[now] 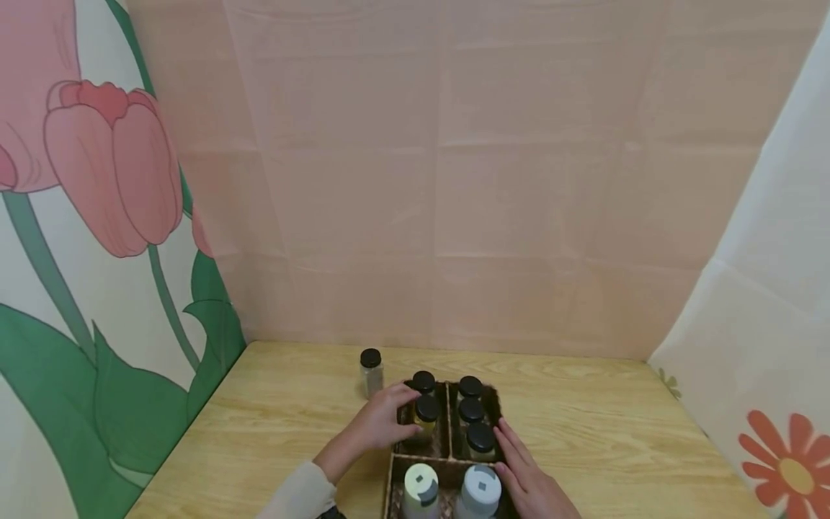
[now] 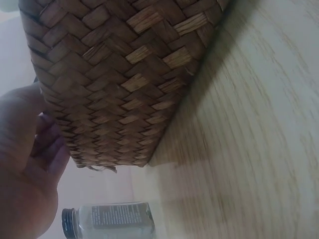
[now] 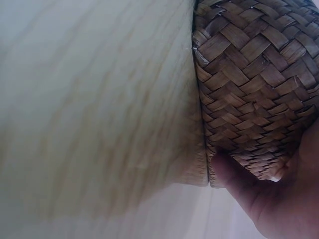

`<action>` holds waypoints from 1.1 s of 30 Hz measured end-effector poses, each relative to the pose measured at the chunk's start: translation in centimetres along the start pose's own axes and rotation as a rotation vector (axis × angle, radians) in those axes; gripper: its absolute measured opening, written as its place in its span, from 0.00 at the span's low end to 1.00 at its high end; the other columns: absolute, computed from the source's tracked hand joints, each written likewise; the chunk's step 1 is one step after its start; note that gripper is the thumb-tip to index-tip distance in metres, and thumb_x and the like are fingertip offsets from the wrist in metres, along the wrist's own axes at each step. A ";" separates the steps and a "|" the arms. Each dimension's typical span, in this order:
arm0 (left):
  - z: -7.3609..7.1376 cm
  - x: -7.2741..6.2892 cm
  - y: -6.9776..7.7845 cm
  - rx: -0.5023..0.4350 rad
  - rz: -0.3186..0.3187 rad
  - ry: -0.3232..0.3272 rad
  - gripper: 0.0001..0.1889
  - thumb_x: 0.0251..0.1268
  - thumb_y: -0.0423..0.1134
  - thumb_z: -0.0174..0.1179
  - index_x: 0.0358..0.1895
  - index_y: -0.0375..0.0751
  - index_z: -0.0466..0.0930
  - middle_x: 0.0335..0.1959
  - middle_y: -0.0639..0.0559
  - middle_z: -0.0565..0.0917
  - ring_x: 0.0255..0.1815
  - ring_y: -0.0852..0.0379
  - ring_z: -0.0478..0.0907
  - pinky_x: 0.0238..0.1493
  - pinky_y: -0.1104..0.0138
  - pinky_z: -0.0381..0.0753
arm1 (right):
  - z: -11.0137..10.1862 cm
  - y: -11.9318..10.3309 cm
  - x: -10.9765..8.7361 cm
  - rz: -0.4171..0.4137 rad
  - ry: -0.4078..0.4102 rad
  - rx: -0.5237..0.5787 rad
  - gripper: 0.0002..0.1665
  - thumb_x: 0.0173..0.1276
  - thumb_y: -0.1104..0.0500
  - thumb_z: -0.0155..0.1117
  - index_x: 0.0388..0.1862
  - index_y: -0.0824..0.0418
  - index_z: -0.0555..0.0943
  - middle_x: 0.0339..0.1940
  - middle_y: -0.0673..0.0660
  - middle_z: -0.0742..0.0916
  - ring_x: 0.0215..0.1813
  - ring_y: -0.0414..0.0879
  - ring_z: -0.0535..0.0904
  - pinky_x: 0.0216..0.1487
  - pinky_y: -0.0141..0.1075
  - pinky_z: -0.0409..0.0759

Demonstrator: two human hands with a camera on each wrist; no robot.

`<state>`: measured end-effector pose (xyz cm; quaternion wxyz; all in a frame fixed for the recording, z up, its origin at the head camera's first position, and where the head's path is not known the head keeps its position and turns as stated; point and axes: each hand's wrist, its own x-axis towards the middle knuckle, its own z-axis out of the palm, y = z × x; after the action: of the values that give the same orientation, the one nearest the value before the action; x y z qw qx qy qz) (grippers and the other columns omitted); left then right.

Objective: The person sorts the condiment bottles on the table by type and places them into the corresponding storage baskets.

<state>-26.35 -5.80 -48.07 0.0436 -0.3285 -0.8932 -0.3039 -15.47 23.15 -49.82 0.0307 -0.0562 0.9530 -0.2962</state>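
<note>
A woven brown basket [image 1: 447, 457] with compartments stands on the table, several black-capped glass jars in its two far compartments. My left hand [image 1: 382, 422] reaches over its left rim, thumb and fingers on either side of a black-capped jar [image 1: 426, 411] with yellowish contents. In the left wrist view the basket's wall [image 2: 124, 84] hides most of those fingers. With fingers extended, my right hand [image 1: 528, 476] rests along the basket's right side; one finger lies against the weave [image 3: 254, 94] in the right wrist view.
A jar [image 1: 372, 375] with a black cap and greyish contents stands outside the basket, beyond my left hand. Two white-capped bottles, one on the left [image 1: 421, 490] and one on the right [image 1: 481, 490], occupy the near compartment. A pink cloth [image 1: 434, 180] hangs behind the wooden table [image 1: 583, 404].
</note>
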 end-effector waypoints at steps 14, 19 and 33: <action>-0.1 -0.1 -0.4 0.060 -0.072 0.019 0.31 0.62 0.50 0.72 0.66 0.40 0.78 0.66 0.46 0.77 0.68 0.46 0.72 0.66 0.51 0.75 | -0.1 0.2 0.2 -0.018 -0.006 0.000 0.40 0.80 0.37 0.47 0.82 0.55 0.58 0.84 0.53 0.58 0.77 0.59 0.65 0.64 0.60 0.74; 0.1 -0.2 -0.4 0.039 -0.104 0.040 0.31 0.60 0.50 0.74 0.64 0.41 0.79 0.68 0.43 0.76 0.68 0.45 0.71 0.67 0.48 0.73 | 0.0 0.4 0.2 -0.028 0.000 -0.008 0.40 0.80 0.38 0.47 0.82 0.56 0.59 0.84 0.54 0.58 0.76 0.59 0.66 0.63 0.60 0.75; 0.4 -0.4 -0.6 0.059 -0.098 0.064 0.31 0.59 0.53 0.73 0.63 0.44 0.81 0.60 0.50 0.82 0.63 0.48 0.74 0.66 0.48 0.72 | 0.0 0.4 0.2 -0.020 -0.002 -0.009 0.40 0.79 0.38 0.49 0.82 0.56 0.60 0.84 0.54 0.59 0.78 0.57 0.63 0.65 0.59 0.74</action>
<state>-26.35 -6.10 -48.83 0.0671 -0.2729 -0.9150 -0.2894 -15.72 23.46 -50.11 0.0285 -0.0661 0.9537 -0.2919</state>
